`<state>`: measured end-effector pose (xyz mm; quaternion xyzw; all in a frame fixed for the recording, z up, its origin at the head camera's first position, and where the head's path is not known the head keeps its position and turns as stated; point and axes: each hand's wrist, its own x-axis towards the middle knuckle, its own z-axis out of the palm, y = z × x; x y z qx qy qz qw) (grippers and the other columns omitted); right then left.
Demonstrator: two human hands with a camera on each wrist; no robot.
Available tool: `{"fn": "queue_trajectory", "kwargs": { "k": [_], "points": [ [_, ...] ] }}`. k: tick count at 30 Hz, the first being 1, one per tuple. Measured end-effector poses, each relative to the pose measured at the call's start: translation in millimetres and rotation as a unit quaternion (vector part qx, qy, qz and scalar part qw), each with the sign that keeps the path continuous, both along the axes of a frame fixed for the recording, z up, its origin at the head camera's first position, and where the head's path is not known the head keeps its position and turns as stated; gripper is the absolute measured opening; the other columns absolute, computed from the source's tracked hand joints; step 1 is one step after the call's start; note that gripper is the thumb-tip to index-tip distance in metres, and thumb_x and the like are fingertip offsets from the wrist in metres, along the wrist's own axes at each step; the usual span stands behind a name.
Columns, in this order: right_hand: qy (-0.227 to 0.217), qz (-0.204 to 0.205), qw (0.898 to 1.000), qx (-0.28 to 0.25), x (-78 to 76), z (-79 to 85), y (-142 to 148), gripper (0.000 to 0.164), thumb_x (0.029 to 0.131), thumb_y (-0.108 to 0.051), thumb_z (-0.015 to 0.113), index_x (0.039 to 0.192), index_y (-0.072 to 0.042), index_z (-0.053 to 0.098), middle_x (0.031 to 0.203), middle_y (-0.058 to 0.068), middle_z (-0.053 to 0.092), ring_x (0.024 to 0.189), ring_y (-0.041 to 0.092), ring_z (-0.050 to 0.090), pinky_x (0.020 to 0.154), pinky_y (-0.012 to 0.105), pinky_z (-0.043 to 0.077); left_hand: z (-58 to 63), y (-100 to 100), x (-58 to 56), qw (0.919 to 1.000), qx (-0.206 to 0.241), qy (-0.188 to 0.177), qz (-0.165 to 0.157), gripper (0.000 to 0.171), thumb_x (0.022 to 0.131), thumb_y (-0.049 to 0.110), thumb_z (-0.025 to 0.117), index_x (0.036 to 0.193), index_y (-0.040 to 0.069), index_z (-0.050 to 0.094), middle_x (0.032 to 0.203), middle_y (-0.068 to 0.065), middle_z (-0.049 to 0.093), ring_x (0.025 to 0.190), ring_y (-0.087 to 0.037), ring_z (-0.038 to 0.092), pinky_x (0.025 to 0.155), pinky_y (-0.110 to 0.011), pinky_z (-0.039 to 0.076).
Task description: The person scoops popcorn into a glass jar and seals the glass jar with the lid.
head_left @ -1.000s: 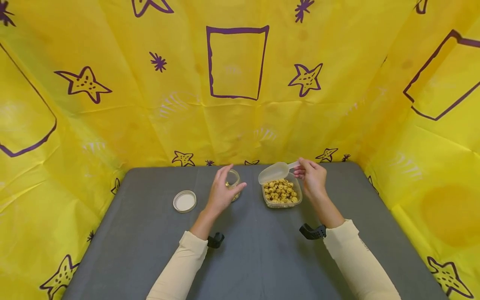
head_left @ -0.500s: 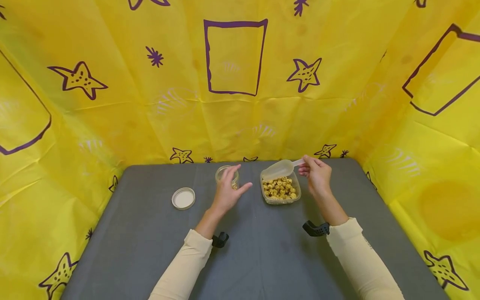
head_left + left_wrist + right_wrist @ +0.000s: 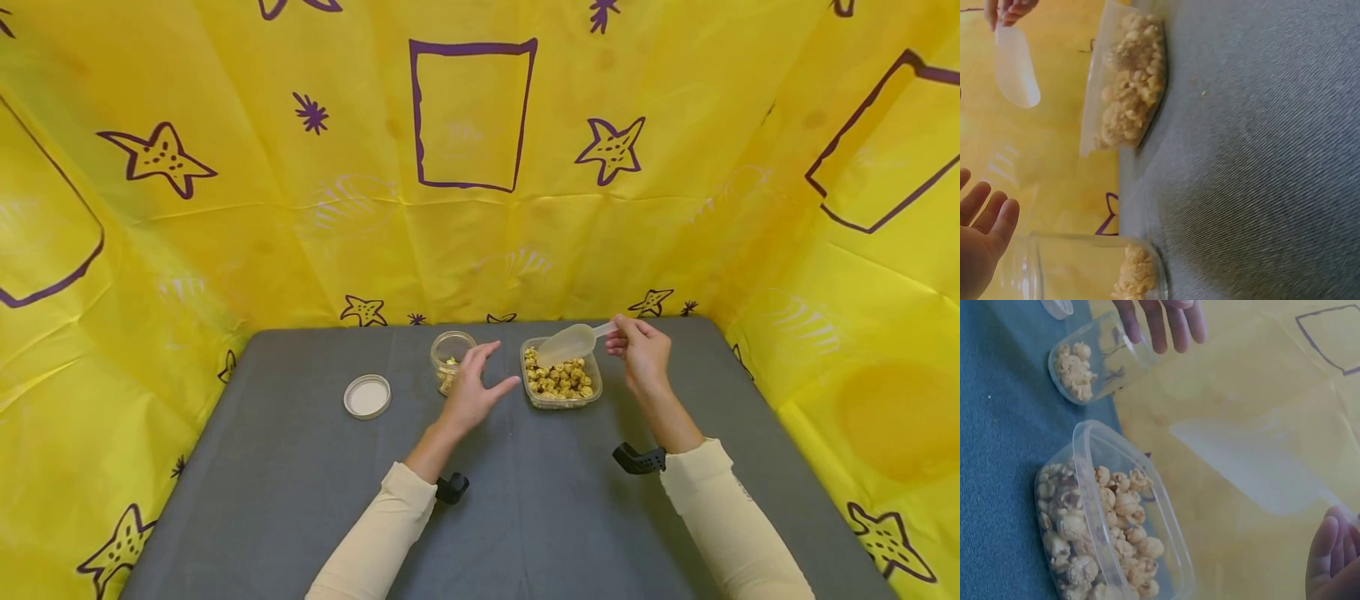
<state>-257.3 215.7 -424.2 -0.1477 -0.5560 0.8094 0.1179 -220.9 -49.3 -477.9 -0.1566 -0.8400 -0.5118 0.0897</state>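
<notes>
My right hand (image 3: 647, 357) pinches the handle of a translucent plastic scoop (image 3: 568, 344), whose bowl hangs above a clear tub (image 3: 561, 403) of caramel popcorn (image 3: 558, 381). In the right wrist view the scoop (image 3: 1254, 465) is held clear of the popcorn and looks unfilled. My left hand (image 3: 471, 398) is spread beside a clear jar (image 3: 447, 340), thumb and fingers apart, gripping nothing. A little popcorn (image 3: 1135, 274) lies at the bottom of the jar, seen in the left wrist view. Whether the left fingers touch the jar cannot be told.
To the left of the jar, a round lid (image 3: 367, 397) with a white inside lies on the grey cloth-covered table (image 3: 262, 475). Yellow patterned curtains (image 3: 472, 250) rise directly behind the table and along both sides.
My left hand has moved right, away from the jar, uncovering more of it. The right hand and scoop have shifted slightly right over the tub.
</notes>
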Motion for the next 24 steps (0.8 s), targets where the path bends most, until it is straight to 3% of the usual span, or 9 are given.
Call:
{"fn": "queue_trajectory", "kwargs": {
  "k": [10, 17, 24],
  "points": [
    [0.007, -0.007, 1.0, 0.026, 1.0, -7.2, 6, 0.016, 0.091, -0.011, 0.067, 0.082, 0.001, 0.072, 0.058, 0.003, 0.067, 0.044, 0.011, 0.059, 0.046, 0.023, 0.053, -12.6, 7, 1.2, 0.9997, -0.002, -0.022, -0.014, 0.064, 0.088, 0.032, 0.073, 0.142, 0.008, 0.049, 0.141, -0.014, 0.049, 0.128, -0.032, 0.05, 0.102, -0.048, 0.047],
    [0.009, -0.003, 0.999, 0.039, 2.3, -10.3, 8, 0.023, 0.092, -0.009, 0.065, 0.071, -0.01, 0.072, 0.057, 0.002, 0.067, 0.043, 0.01, 0.058, 0.045, 0.021, 0.052, -18.4, 11, 0.6, 0.9988, -0.011, -0.046, -0.012, 0.064, 0.088, 0.033, 0.072, 0.142, 0.009, 0.048, 0.142, -0.013, 0.048, 0.128, -0.031, 0.05, 0.103, -0.047, 0.047],
    [0.015, -0.008, 0.998, 0.053, 1.3, -12.8, 11, 0.021, 0.093, -0.01, 0.065, 0.073, -0.008, 0.072, 0.057, 0.001, 0.067, 0.043, 0.009, 0.059, 0.046, 0.022, 0.053, -27.0, 18, -2.7, 0.9976, -0.008, -0.066, -0.02, 0.065, 0.088, 0.032, 0.072, 0.142, 0.007, 0.048, 0.139, -0.016, 0.049, 0.124, -0.037, 0.051, 0.098, -0.049, 0.048]
  ]
}}
